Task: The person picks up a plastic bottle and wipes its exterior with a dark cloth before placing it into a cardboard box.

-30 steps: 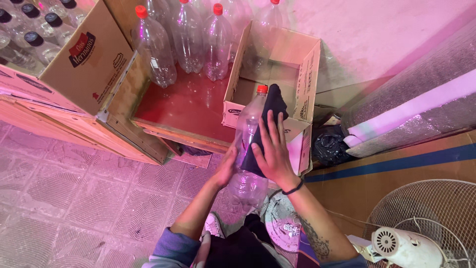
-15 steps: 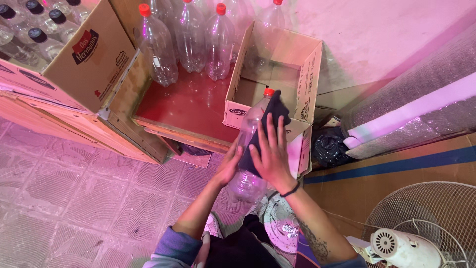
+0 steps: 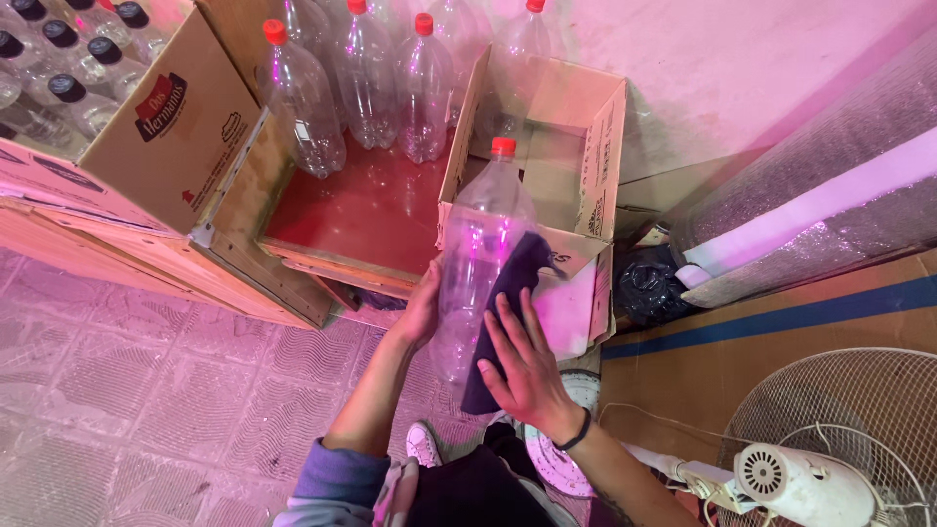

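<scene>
1. Dark cloth [image 3: 508, 312] lies under the fingers [image 3: 509, 317] of the right hand [image 3: 527, 366], which are spread flat and press it against the side of a clear plastic bottle [image 3: 478, 263] with a red cap.
2. The left hand [image 3: 422, 310] cups the bottle's other side, fingers curled loosely round it, so the bottle stands tilted in the air between both hands, in front of an open cardboard box [image 3: 595, 166].
3. How far the wiping has got cannot be read from the plastic (the pink light hides any smears); the cloth sits at mid-body, so I judge the neck and base remain.
4. More red-capped bottles [image 3: 366, 78] stand on a red wooden tray [image 3: 361, 210]; black-capped ones [image 3: 59, 68] fill a carton at left.
5. Below is a ribbed tile floor [image 3: 146, 390]; a foil-covered roll [image 3: 820, 205] leans by the wall, and a white fan [image 3: 830, 439] is at right.
</scene>
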